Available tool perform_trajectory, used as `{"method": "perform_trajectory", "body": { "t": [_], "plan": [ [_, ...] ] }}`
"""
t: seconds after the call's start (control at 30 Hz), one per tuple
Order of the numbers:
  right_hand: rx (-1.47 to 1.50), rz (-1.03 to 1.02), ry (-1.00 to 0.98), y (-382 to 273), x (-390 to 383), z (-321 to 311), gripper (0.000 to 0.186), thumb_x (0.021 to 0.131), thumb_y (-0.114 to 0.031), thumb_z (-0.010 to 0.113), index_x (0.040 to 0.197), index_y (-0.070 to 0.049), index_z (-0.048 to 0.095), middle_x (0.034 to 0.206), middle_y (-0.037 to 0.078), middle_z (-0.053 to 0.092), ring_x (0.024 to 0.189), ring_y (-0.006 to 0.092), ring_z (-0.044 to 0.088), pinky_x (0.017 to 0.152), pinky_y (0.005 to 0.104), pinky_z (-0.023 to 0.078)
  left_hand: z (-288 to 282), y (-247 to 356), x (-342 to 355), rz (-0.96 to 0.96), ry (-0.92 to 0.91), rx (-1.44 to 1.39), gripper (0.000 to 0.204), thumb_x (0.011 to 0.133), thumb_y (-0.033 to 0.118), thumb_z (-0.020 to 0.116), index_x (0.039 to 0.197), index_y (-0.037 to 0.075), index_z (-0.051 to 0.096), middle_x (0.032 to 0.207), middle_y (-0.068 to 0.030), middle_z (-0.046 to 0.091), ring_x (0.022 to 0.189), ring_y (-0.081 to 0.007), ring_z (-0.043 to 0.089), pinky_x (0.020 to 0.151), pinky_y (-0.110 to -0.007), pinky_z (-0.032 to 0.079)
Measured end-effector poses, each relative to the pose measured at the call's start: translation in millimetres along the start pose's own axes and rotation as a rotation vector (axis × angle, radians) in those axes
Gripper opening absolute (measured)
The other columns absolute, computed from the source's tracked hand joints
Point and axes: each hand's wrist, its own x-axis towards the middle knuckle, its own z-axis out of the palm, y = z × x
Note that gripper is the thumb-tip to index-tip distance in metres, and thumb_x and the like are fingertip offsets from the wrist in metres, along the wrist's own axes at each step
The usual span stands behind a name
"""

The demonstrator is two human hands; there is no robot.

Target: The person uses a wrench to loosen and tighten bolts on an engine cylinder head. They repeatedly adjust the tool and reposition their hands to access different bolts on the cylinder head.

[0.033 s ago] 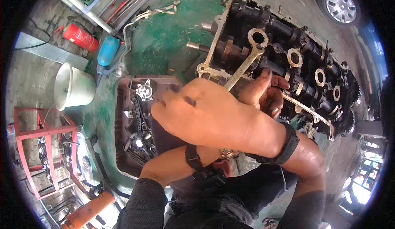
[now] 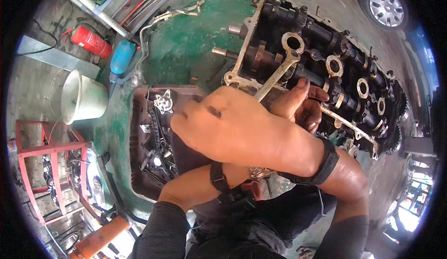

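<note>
A greasy cylinder head (image 2: 260, 31) with dark camshafts lies before me at the upper right. My forearms cross, the right one over the left. In my right fist (image 2: 223, 124) is a combination wrench (image 2: 275, 78); its far end sits over a fastener beside a pale ring-shaped port (image 2: 293, 42), and its near end is hidden by the fist. My left hand (image 2: 300, 104), dirty with grease, is just right of the wrench by the camshaft. Its thumb points up and its fingers are half curled but apart, with nothing seen in them.
A brown tray (image 2: 135, 156) of engine parts stands left of my hands. Farther left are a white bucket (image 2: 88, 100), a red stand (image 2: 51, 152), a blue bottle (image 2: 123, 56) and a red extinguisher (image 2: 91, 41). A car wheel (image 2: 385, 7) is at the far right.
</note>
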Motion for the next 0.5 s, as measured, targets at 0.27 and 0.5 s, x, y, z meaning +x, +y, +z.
{"method": "perform_trajectory", "body": {
  "t": [0.27, 0.5],
  "plan": [
    [-0.077, -0.041, -0.121, 15.1, 17.4, -6.6, 0.022, 0.074, -0.018, 0.062, 0.095, -0.01, 0.062, 0.095, -0.003, 0.058, 0.086, 0.0139, 0.055, 0.069, 0.0294, 0.044, -7.2, -2.7, -7.7, 0.013, 0.142, 0.048, 0.059, 0.102, 0.058, 0.039, 0.123, 0.005, 0.054, 0.087, -0.0095, 0.06, 0.077, -0.0188, 0.059, 0.071, -0.031, 0.048],
    [-0.013, -0.136, -0.195, 32.3, 29.6, -4.9, 0.017, 0.076, -0.017, 0.061, 0.091, -0.009, 0.064, 0.089, 0.0, 0.057, 0.084, 0.0176, 0.058, 0.072, 0.0324, 0.047, -8.2, -1.3, -9.7, 0.019, 0.147, 0.034, 0.059, 0.102, 0.057, 0.04, 0.125, 0.004, 0.053, 0.093, -0.0109, 0.059, 0.082, -0.0203, 0.058, 0.075, -0.032, 0.047]
  ]
}}
